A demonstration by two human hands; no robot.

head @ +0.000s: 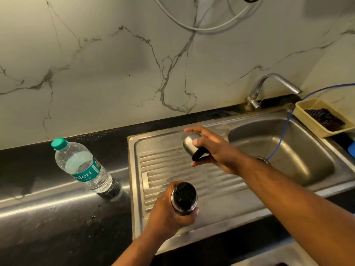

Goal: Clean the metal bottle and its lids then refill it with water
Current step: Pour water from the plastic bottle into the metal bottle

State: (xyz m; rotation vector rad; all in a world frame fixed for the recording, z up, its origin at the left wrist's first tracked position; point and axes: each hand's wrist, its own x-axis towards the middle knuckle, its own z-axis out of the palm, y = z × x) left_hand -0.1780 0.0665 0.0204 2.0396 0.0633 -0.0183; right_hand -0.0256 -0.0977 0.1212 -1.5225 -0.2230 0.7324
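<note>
While the left hand (169, 215) gripped the cylindrical metal bottle (180, 211), black inner lid (184, 196) upward, above the ribbed steel drainboard (169, 169), the right hand (217, 150) clasped its rounded brushed-steel cap (189, 144). Both hovered beside the basin (288, 146).

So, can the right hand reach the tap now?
Probably yes: nothing stands between the right hand and the tap, only open sink. But its grip is full with the steel cap, so turning it looks awkward.
</note>
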